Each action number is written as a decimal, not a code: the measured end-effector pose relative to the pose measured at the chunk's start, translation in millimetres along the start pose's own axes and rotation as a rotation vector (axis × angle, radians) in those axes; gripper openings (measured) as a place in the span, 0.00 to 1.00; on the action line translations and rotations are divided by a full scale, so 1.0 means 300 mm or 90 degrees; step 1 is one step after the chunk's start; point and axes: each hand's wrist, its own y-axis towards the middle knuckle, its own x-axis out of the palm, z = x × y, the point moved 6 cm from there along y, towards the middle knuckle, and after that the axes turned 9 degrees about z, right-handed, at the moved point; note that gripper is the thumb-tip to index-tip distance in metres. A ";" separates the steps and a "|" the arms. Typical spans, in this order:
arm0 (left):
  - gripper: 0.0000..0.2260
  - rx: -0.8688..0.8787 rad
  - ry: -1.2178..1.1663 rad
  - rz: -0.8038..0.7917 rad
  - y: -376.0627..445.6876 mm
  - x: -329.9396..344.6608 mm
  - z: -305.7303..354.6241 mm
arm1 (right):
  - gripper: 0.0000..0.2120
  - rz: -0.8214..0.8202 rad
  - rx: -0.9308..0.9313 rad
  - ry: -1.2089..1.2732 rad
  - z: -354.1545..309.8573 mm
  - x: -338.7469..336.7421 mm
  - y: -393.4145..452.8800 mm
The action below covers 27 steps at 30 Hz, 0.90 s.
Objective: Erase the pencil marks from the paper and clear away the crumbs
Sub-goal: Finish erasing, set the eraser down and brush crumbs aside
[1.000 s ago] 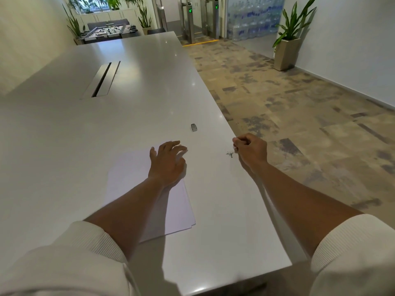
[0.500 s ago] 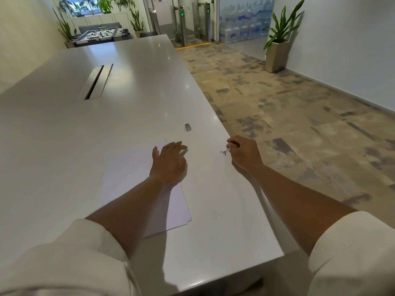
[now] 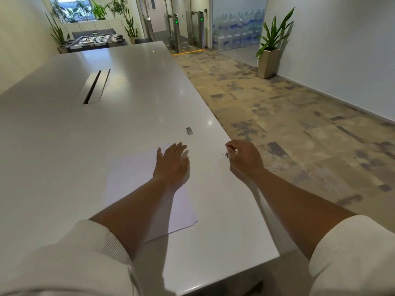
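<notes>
Paper lies near the front right part of the long white worktop, a thin stack with its sheets slightly fanned at the near right corner. Its right edge sits well in from the worktop's right edge, leaving a bare strip between them. The left hand presses flat on the far right corner of the paper, fingers spread and extended, its grip released and holding nothing. Its fingertips reach just past the sheet's far edge.

The right hand rests at the worktop's right edge, partly over the drop to the floor, with fingers curled loosely inward. Whether anything is pinched in that grip cannot be told. A small dark cluster of crumbs lies on the worktop just beside this hand's fingertips, close to the right edge and well apart from the paper.

A small grey eraser lies alone beyond both hands, between them in line and nearer the right edge than the centre. Beyond it the worktop runs bare, broken only by a cable slot far off on the left. The near edge of the worktop passes under both forearms. White sleeves are pushed up at the elbows.
</notes>
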 end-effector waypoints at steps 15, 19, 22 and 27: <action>0.23 -0.008 -0.010 0.003 0.065 0.046 0.116 | 0.16 -0.074 -0.092 -0.145 0.072 -0.116 0.040; 0.22 -0.019 -0.039 0.043 0.075 0.052 0.199 | 0.19 -0.122 -0.114 -0.132 0.121 -0.147 0.068; 0.22 -0.047 -0.042 0.055 0.063 0.071 0.260 | 0.21 -0.155 -0.140 -0.139 0.159 -0.182 0.080; 0.23 -0.084 -0.036 0.080 0.037 0.103 0.378 | 0.23 -0.185 -0.177 -0.133 0.231 -0.229 0.093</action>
